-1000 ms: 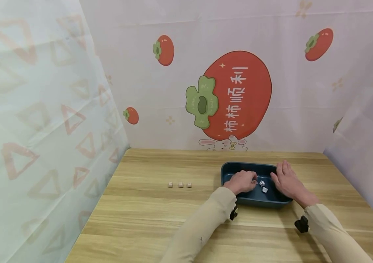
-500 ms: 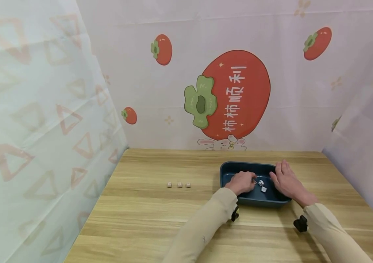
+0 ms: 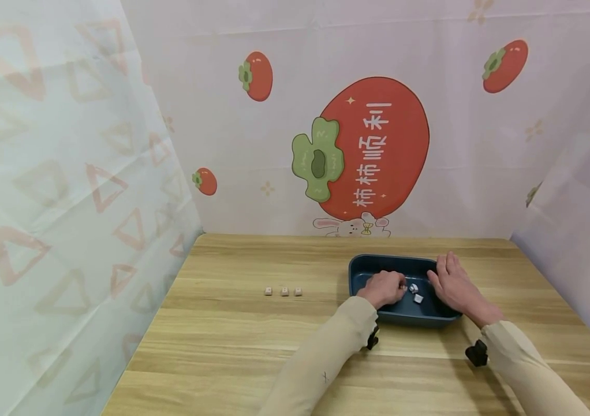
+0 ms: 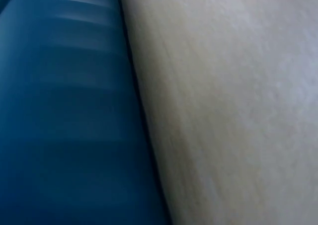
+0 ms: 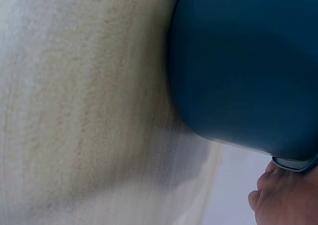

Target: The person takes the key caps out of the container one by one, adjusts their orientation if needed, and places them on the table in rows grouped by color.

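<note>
My left hand reaches over the near wall of a dark blue tray, its fingers curled inside. At its fingertips it pinches a small keycap, mostly covered by the fingers. Just right of that, two more pale keycaps lie on the tray floor, one keycap behind the other keycap. My right hand rests on the tray's right end with straight fingers, the thumb on the inner side. In the right wrist view, fingers show beside the tray's rim.
Left of the tray, three pale keycaps stand in a row on the wooden table: a left keycap, a middle keycap and a right keycap. A printed cloth hangs behind the table.
The keycap at my left fingertips has turned slightly and the fingers have closed on it. The right hand, the tray and the row of keycaps stay where they were.
</note>
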Action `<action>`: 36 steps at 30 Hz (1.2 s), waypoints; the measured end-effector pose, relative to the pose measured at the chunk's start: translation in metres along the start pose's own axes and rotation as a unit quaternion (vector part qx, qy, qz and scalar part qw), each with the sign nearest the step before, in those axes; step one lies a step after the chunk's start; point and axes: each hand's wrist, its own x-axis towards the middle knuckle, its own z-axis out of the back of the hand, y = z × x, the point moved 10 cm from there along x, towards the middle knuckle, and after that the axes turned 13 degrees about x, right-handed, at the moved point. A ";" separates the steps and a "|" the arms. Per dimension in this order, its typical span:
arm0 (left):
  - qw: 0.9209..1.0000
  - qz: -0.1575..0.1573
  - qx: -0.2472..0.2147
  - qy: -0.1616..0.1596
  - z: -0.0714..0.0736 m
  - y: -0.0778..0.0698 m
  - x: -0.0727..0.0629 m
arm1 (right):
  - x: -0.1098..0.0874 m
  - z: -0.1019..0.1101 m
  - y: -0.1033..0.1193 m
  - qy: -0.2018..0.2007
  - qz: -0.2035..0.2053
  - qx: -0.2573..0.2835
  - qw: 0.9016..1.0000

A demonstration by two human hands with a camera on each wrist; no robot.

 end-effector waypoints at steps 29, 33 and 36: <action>0.995 -0.019 -0.082 -0.062 0.027 -0.003 -0.012 | 0.002 -0.002 -0.003 -0.008 0.003 -0.002 1.000; 0.992 -0.017 -0.109 -0.059 0.030 -0.001 -0.014 | 0.001 -0.003 -0.004 -0.004 -0.003 0.001 1.000; 0.991 -0.020 -0.121 -0.060 0.033 -0.001 -0.016 | 0.001 -0.003 -0.005 -0.001 -0.007 0.005 1.000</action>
